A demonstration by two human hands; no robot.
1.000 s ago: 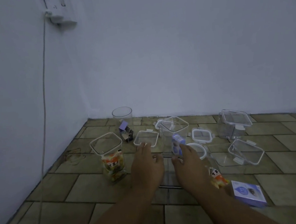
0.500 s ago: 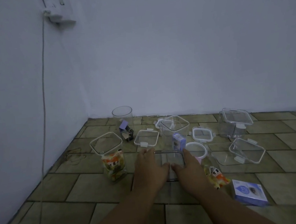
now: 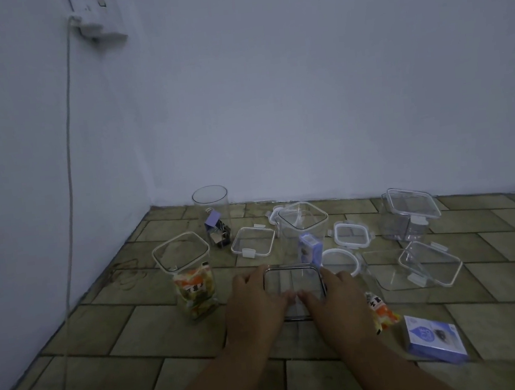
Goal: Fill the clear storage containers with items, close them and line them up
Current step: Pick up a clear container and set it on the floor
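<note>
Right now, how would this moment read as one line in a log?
left hand: grips dark-rimmed container | right hand: grips same container | lid: off | surface: tiled floor

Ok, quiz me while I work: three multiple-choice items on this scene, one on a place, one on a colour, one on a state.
1. Where is the flat blue box?
A. inside a container
B. on the floor, to the right of the right hand
C. leaning on the back wall

2. What colour is the rim of the clear container that the left hand and the right hand grip?
A. white
B. dark
C. orange

3. How is the round jar at the back?
A. upright, no lid on it
B. lying on its side
C. upright, lid on

Answers:
1 B: the box lies flat on the tiles at the near right.
2 B: its rim shows as a dark line, unlike the white rims around it.
3 A: it stands with its mouth open.
</note>
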